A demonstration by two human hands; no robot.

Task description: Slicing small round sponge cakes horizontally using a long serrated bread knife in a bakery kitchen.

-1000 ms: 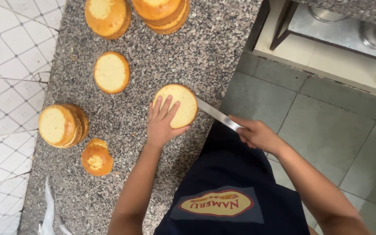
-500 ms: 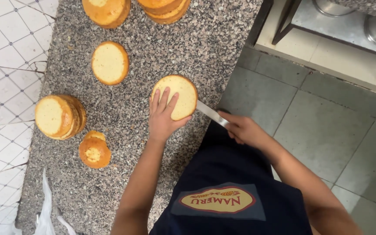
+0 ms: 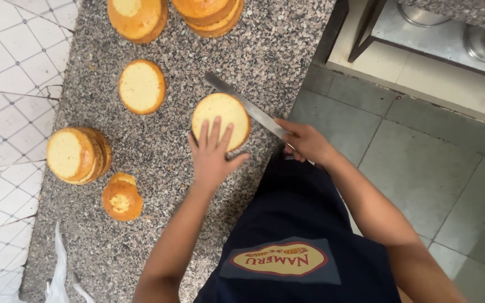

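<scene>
A round sponge cake (image 3: 224, 113) lies on the speckled granite counter (image 3: 164, 185) near its right edge. My left hand (image 3: 213, 156) lies flat on the cake's near side, fingers spread. A long knife (image 3: 248, 105) passes through the cake, its blade tip showing beyond the cake's far side. My right hand (image 3: 305, 141) grips the knife's handle just off the counter's edge.
More round cakes lie on the counter: a single layer (image 3: 141, 86), a leaning stack (image 3: 78, 154) at left, a small domed piece (image 3: 122, 199), and two stacks (image 3: 137, 18) at the far end. White plastic (image 3: 58, 275) lies near left. Tiled floor (image 3: 422, 168) spreads right.
The knife has pushed further through the cake; its tip now sticks out on the far side. My right hand moved closer to the cake. The left hand stays pressed on top.
</scene>
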